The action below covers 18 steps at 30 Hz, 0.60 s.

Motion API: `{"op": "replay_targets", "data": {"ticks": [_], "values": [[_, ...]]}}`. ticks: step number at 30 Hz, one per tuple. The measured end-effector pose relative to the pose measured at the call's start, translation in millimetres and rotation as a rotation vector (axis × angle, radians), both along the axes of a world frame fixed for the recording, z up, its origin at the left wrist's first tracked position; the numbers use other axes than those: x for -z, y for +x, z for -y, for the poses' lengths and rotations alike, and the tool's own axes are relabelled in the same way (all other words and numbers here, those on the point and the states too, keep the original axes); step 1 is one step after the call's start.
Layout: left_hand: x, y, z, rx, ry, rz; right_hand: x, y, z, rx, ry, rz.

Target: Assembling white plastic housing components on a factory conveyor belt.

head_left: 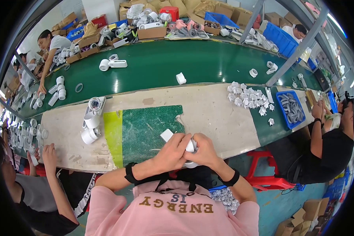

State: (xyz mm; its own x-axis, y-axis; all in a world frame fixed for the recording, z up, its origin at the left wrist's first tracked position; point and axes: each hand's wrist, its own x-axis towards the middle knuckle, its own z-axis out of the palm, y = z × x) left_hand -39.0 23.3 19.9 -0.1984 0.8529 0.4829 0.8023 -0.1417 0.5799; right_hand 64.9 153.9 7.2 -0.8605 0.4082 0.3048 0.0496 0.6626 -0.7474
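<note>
At the near edge of the bench, my left hand (172,151) and my right hand (203,150) are both closed around a white plastic housing with a handle (166,135). Its squared handle end sticks out past my left fingers, up and to the left. Part of its rounded body shows between my hands, and my fingers cover the rest. Under the handle end lies a dark green mat (147,129) with a lime-green strip (113,135) on its left. Several similar white housings (91,120) stand together left of the mat.
A green conveyor belt (145,59) with scattered white parts runs behind the bench. To the right are a pile of small white pieces (246,95) and a blue tray (278,103) of grey rings (292,109). Co-workers sit at both sides, near a red stool (259,179).
</note>
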Motion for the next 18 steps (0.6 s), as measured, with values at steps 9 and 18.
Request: {"op": "replay_targets", "data": {"ticks": [9, 18], "values": [[-5, -20, 5, -0.051, -0.017, -0.017, -20, 9, 7, 0.071, 0.079, 0.090], [-17, -54, 8, 0.270, -0.181, -0.001, -20, 10, 15, -0.086, 0.260, -0.069]]}}
